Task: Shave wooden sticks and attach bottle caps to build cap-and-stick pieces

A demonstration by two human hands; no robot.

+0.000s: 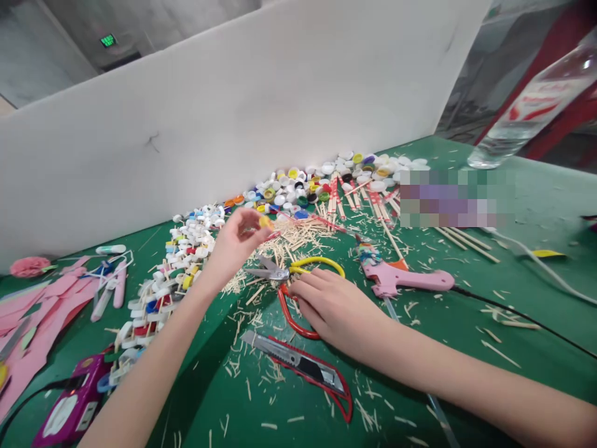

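Behind the bench: a white foam board (261,106) stands as a long partition, plain and unmarked apart from a few scuffs.
Bench: the bench (466,323) is covered in green cloth, littered with wood splinters and offcuts.
Room: grey walls show above the board. A lit green sign (107,40) hangs at the far left, its characters too small to read.
Bottle: a clear bottle (536,102) leans in at the upper right. Its label is red and white, with lettering too blurred to read.
Pink paper: cut pink paper (41,317) lies in a heap at the left edge.
Bottle caps: loose bottle caps (326,177), mostly white with some coloured ones, are piled along the foot of the board.
Sticks: wooden sticks (354,199) lie just in front of the caps.
Purple device: a purple device (74,401) sits at the lower left, the print on its white panel unreadable.
Glue gun: a pink glue gun (401,279) lies on its side, right of the scissors.
Utility knife: a red utility knife (298,364) lies near the front, blade out.
Scissors: the scissors (280,272), with one yellow loop and one red, lie at centre.
Right hand: the right hand (333,305) rests palm down with fingers loose, gripping nothing, lying on the red loop.
Left hand: the left hand (236,242) is raised over the splinters, pinching with thumb and fingertips.
Yellow cap: the small yellow cap (265,221) is held in that pinch, above the scissor blades.
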